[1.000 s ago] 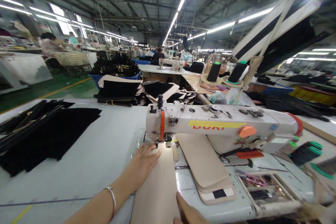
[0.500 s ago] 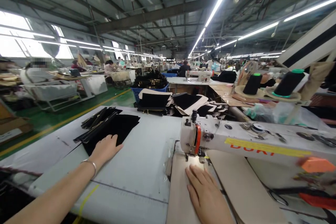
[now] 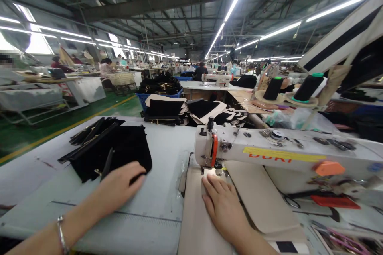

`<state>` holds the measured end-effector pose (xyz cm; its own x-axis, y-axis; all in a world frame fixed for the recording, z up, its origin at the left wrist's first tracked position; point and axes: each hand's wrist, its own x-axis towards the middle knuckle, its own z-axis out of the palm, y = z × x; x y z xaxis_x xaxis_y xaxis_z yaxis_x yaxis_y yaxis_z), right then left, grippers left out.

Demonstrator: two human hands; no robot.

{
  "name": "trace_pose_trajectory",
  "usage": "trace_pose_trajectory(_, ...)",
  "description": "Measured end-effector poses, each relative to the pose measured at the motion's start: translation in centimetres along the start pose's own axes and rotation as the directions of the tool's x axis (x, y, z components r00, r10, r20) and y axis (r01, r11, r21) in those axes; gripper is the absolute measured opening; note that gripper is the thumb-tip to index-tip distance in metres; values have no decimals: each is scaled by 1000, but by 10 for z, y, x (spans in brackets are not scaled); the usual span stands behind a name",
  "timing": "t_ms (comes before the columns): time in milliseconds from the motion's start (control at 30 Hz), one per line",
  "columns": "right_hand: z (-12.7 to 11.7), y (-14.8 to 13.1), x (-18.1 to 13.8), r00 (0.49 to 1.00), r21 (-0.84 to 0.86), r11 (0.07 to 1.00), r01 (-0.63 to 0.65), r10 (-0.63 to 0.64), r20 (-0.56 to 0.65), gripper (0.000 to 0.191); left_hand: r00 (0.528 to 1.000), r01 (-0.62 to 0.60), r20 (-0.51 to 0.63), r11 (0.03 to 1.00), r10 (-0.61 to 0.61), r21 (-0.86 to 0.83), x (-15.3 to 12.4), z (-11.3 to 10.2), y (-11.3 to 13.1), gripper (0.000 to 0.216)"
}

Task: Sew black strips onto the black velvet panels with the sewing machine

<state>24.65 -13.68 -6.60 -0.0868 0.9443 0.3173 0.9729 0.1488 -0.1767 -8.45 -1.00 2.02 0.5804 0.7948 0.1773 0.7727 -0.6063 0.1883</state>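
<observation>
My left hand (image 3: 122,185) is closed at the near corner of a black fabric piece (image 3: 125,147), its thumb and fingers pinching the edge. A narrow black strip (image 3: 107,163) with a small metal fitting stands up beside the fingers. My right hand (image 3: 226,207) lies flat, fingers stretched out, on a beige panel (image 3: 194,227). Its fingertips are just in front of the lit needle area of a white sewing machine (image 3: 221,143). A second beige panel (image 3: 260,195) lies under the machine's arm.
More folded black pieces (image 3: 92,129) lie at the table's left. Beyond the table are stacked black and beige pieces (image 3: 166,107) and a blue basket (image 3: 143,101). Two black thread cones (image 3: 273,87) stand behind the machine. Pink-handled scissors (image 3: 344,239) lie at the lower right.
My left hand has come nearer and closed on the black fabric, whose near corner is now lifted or shifted toward me. The right hand stays flat on the beige panel. The view has turned right.
</observation>
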Motion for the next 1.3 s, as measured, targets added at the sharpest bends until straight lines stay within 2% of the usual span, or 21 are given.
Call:
trace_pose_trajectory(33,0,0,0,1000,6,1000,-3,3,1,43,984,-105,124,981,126,-161,-6,14,13,30)
trace_pose_trajectory(67,0,1,0,1000,14,1000,-6,6,-1,43,960,-161,175,941,220,-299,-9,27,22,33)
trace_pose_trajectory(100,0,1,0,1000,22,1000,-11,11,-5,42,948,-179,177,902,265,-392,-8,40,25,37)
trace_pose_trajectory(133,0,2,1,1000,28,999,-16,16,-9,42,959,-168,140,889,248,-425,-4,52,23,42)
trace_pose_trajectory(200,-2,1,1,1000,37,999,-23,24,-14,42,999,-38,24,946,49,-323,14,71,7,45)
trace_pose_trajectory(267,-3,1,0,999,50,998,-30,31,-17,42,985,144,-72,978,-156,-148,37,82,-14,45)
trace_pose_trajectory(333,-5,0,-1,999,67,997,-32,33,-19,42,958,259,-111,964,-264,-59,57,86,-31,48)
trace_pose_trajectory(433,-5,0,-1,999,80,996,-26,28,-22,42,957,272,-80,959,-278,-78,70,88,-38,39)
trace_pose_trajectory(533,-5,0,-2,999,87,996,-28,30,-25,43,969,238,-29,963,-244,-129,63,81,-32,32)
trace_pose_trajectory(633,-5,0,-2,999,104,994,-29,31,-25,42,976,213,12,943,-217,-257,47,56,-26,41)
trace_pose_trajectory(700,-6,0,-2,999,114,993,-26,29,-24,41,965,231,-16,879,-261,-418,39,29,-23,48)
trace_pose_trajectory(800,-6,0,-2,999,117,993,-28,31,-25,41,937,260,-20,736,-348,-625,40,-3,-7,53)
trace_pose_trajectory(867,-7,-1,-2,999,113,993,-31,34,-24,40,962,252,89,711,-258,-657,47,-4,16,51)
trace_pose_trajectory(933,-8,-1,-2,999,112,993,-35,37,-20,40,975,189,212,767,-71,-614,58,15,48,44)
trace_pose_trajectory(1000,-9,-1,-1,999,118,992,-36,39,-19,39,968,95,247,835,51,-541,70,45,80,33)
trace_pose_trajectory(1067,-9,-1,-1,999,129,991,-38,41,-19,40,976,58,213,884,48,-464,81,75,103,24)
trace_pose_trajectory(1133,-9,0,0,999,142,989,-37,40,-19,42,983,58,182,907,21,-418,89,96,116,19)
trace_pose_trajectory(1200,-10,1,1,999,152,988,-33,35,-10,43,984,56,177,917,16,-394,95,105,118,16)
trace_pose_trajectory(1300,-10,2,2,999,168,985,-32,32,3,43,984,46,177,933,19,-358,102,107,117,15)
